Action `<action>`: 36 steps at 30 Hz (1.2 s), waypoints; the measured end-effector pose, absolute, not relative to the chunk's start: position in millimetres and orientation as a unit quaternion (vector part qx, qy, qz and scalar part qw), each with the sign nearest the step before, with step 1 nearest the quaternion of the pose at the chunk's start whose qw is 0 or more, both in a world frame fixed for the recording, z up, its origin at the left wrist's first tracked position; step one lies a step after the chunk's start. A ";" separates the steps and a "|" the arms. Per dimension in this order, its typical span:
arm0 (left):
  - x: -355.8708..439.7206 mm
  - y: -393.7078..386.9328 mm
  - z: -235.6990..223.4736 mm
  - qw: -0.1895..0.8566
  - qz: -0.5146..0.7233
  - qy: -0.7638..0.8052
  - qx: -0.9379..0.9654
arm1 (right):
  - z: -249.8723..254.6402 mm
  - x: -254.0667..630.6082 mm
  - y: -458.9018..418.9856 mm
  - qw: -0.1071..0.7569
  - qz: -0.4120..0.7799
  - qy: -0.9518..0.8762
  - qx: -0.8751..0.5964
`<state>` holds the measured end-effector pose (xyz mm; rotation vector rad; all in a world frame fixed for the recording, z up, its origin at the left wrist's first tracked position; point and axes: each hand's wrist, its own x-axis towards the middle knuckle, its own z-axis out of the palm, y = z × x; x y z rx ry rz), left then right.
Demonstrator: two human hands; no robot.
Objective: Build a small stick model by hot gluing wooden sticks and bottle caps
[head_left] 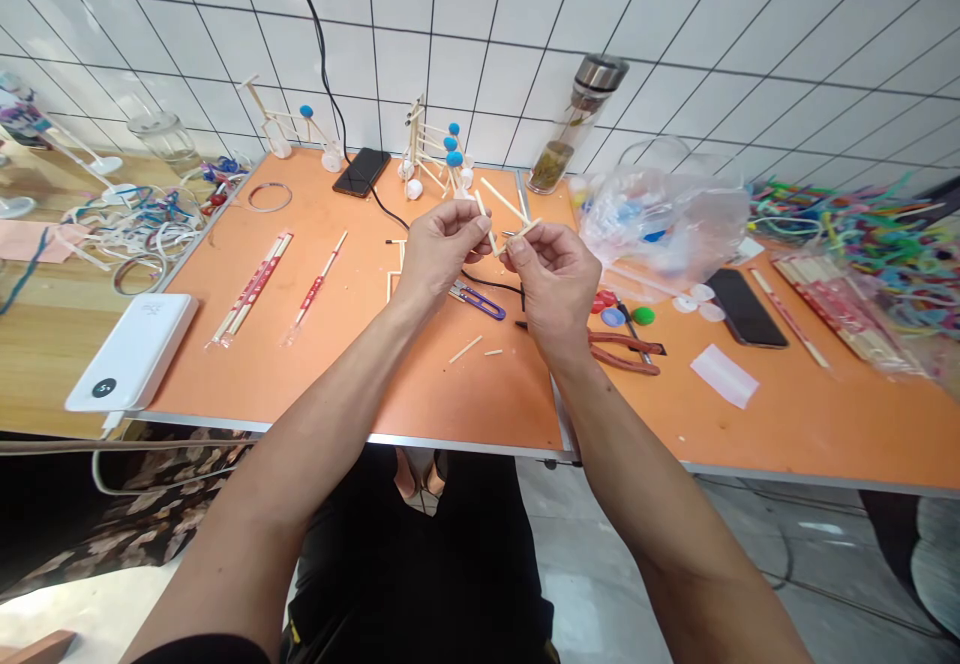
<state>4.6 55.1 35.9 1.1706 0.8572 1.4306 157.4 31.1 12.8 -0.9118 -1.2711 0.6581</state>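
My left hand (448, 242) pinches a short wooden stick (485, 216) between thumb and fingertips, held above the orange table. Close beside it, my right hand (556, 272) is closed on wooden sticks (504, 201) that meet at an angle near its fingertips. The pieces of both hands come together at the lower end of the left stick; whether they are joined I cannot tell. Beneath the hands lie purple-handled thread snips (480, 301) and a partly hidden stick frame (395, 269). Two cut stick bits (466, 349) rest nearer the front edge. Pliers (626, 352) with red-brown handles lie by my right wrist.
Stick models with blue balls (433, 149) stand along the tiled wall, near a tea bottle (574, 129) and a phone (361, 172). Wrapped chopsticks (255, 286) and a white power bank (135, 352) lie left. A plastic bag (664, 224) and another phone (746, 307) are right.
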 end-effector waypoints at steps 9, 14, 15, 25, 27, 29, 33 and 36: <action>4.7 53.7 37.2 0.529 0.598 0.361 0.483 | 12.1 156.9 31.8 0.665 0.300 -0.552 -0.405; 4.9 53.1 38.5 0.525 0.595 0.368 0.484 | 10.7 158.3 32.4 0.659 0.294 -0.562 -0.404; 4.9 53.1 38.5 0.525 0.595 0.369 0.485 | 10.8 158.4 32.3 0.659 0.294 -0.562 -0.404; 5.1 52.9 38.4 0.526 0.596 0.366 0.483 | 12.5 156.2 31.3 0.673 0.297 -0.548 -0.399; 5.1 53.0 38.4 0.527 0.597 0.365 0.483 | 12.5 156.0 31.3 0.673 0.298 -0.545 -0.401; 5.1 53.0 38.3 0.529 0.598 0.358 0.483 | 12.5 156.0 31.3 0.675 0.301 -0.545 -0.395; 4.9 53.1 37.9 0.528 0.599 0.355 0.485 | 11.9 156.2 31.6 0.681 0.301 -0.546 -0.384; 4.6 53.2 37.6 0.528 0.598 0.355 0.488 | 11.0 156.2 32.3 0.680 0.299 -0.548 -0.384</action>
